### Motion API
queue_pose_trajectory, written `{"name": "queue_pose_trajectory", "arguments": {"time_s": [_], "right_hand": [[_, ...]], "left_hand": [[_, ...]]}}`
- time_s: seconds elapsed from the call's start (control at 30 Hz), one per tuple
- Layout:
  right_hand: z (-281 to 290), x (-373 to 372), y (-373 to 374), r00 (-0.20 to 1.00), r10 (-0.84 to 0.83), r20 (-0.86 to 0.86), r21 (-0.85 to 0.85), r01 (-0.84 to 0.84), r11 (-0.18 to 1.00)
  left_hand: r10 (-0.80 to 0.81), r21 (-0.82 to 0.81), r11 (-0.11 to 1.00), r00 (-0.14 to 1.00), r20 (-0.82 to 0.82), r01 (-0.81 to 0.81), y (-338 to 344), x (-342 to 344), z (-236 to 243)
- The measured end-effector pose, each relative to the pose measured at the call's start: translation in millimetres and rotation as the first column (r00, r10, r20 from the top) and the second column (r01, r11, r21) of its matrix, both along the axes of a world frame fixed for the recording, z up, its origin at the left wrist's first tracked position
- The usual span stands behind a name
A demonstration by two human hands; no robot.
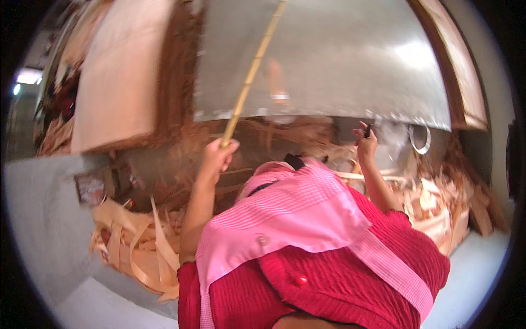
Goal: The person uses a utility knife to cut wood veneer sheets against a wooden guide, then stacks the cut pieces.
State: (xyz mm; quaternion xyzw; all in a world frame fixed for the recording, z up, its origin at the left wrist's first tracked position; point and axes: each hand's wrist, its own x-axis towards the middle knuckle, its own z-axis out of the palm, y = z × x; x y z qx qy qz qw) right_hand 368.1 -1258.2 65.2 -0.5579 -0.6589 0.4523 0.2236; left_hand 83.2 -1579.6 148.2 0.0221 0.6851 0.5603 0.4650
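Head: left hand (217, 157) grips yellow stick (251, 71), right hand (367, 146) dark object (367, 131)

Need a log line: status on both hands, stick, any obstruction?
Left hand closed on yellow stick. Right hand holding small dark object, kind unclear. Stick extends over metal surface; contact unclear. Tan strips heaped either side, not crossing stick.

The stick (251, 74) looks wooden, the tabletop (350, 66) glossy metal.
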Motion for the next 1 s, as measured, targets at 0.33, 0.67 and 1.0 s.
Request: {"name": "queue_pose_trajectory", "arguments": {"time_s": [0.33, 0.67, 1.0], "right_hand": [[26, -295, -184, 0.370, 0.507, 0.778, 0.223, -0.918, 0.328], [24, -643, -382, 0.644, 0.496, -0.583, -0.321, -0.743, 0.587], [7, -936, -609, 0.563, 0.455, -0.689, -0.466, -0.826, 0.316]], "left_hand": [[0.129, 0.051, 0.991, 0.991, -0.046, -0.126, -150, -162, -17], [0.176, -0.142, 0.947, 0.836, -0.519, -0.287, -299, -373, -31], [0.038, -0.245, 0.949, 0.842, -0.537, -0.199, -466, -578, -51]]}}
